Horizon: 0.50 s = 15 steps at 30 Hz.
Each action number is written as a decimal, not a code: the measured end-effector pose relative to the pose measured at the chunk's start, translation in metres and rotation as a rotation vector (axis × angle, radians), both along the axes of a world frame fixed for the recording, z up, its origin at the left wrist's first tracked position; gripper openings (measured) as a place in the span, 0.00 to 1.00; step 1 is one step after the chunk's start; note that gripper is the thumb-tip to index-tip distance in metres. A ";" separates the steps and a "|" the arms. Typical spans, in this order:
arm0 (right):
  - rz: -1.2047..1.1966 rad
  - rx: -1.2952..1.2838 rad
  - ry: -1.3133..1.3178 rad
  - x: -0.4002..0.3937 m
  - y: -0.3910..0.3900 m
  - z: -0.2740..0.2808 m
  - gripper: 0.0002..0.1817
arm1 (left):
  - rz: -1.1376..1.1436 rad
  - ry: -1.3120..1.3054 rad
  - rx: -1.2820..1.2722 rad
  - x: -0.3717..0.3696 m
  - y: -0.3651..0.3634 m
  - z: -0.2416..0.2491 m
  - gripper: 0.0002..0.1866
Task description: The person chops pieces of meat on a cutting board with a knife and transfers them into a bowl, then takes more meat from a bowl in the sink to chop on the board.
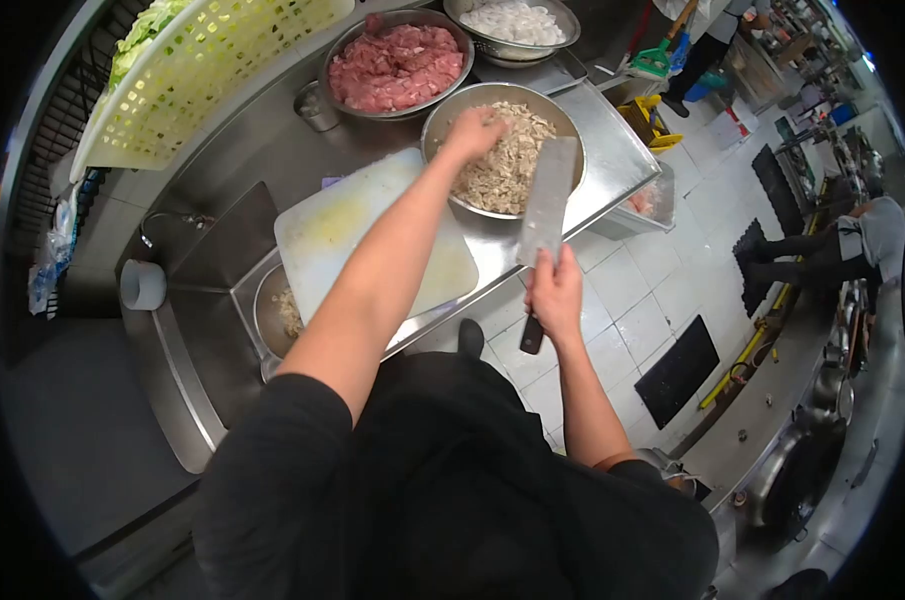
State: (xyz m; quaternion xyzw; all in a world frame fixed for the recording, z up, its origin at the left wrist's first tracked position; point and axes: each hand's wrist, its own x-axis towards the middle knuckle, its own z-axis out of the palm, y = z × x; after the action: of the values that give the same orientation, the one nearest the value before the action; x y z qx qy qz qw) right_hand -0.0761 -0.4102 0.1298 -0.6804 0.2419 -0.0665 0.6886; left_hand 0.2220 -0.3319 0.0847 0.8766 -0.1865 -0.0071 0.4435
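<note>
My left hand (474, 132) reaches over a steel bowl (575, 125) of chopped, pale brown food (517, 165). Its fingers are loosely spread right above the pieces, with nothing seen in them. My right hand (555, 290) is closed round the base and black handle of a cleaver (549, 200). The broad blade points up and away from me and overlaps the bowl's right side, with small bits stuck to it. Beneath my left forearm lies a white cutting board (307, 240) with a yellowish stain, bare of food on its visible part.
Behind the bowl stand a bowl of raw meat (397, 68), a bowl of white pieces (512, 22) and a metal cup (316, 106). A sink (222, 260) and a perforated basket (202, 70) of leafy greens are at left. Another person (872, 235) is at far right.
</note>
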 end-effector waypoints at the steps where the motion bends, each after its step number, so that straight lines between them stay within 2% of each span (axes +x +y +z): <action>1: -0.011 -0.008 0.006 -0.013 -0.008 0.001 0.11 | 0.010 0.081 -0.098 0.006 -0.001 0.025 0.22; 3: -0.021 -0.022 0.008 -0.033 -0.012 -0.003 0.09 | 0.020 0.158 -0.203 0.016 0.005 0.042 0.23; 5: 0.060 -0.088 0.007 -0.049 -0.004 -0.017 0.09 | -0.048 0.097 -0.164 0.024 0.018 0.046 0.22; 6: 0.046 -0.125 0.025 -0.052 0.008 -0.019 0.10 | -0.110 0.015 -0.051 0.023 0.026 0.042 0.20; 7: 0.072 -0.222 -0.022 -0.052 0.019 -0.033 0.12 | -0.091 0.016 -0.063 0.021 0.035 0.040 0.20; 9: 0.168 -0.351 0.018 -0.046 0.045 -0.048 0.11 | -0.368 0.074 0.113 0.023 0.064 0.038 0.19; 10: 0.247 -0.350 0.005 -0.040 0.063 -0.048 0.11 | -0.245 0.213 -0.133 0.029 0.068 0.022 0.22; 11: 0.235 -0.347 0.037 -0.031 0.079 -0.049 0.11 | -0.069 0.118 -0.282 0.016 0.078 0.019 0.23; 12: 0.228 -0.347 0.076 -0.021 0.096 -0.051 0.11 | -0.001 -0.025 -0.325 0.000 0.095 0.030 0.21; 13: 0.273 -0.486 0.099 -0.010 0.109 -0.061 0.11 | 0.071 -0.138 -0.345 -0.014 0.113 0.041 0.17; 15: 0.408 -0.759 0.036 0.015 0.135 -0.077 0.12 | 0.081 -0.092 -0.705 -0.055 0.163 0.059 0.13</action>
State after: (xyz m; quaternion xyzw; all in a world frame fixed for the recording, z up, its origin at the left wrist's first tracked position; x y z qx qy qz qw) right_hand -0.0611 -0.2749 0.0530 -0.9204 0.0725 -0.0014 0.3842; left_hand 0.1674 -0.1690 0.1440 0.6757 -0.1625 0.1148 0.7098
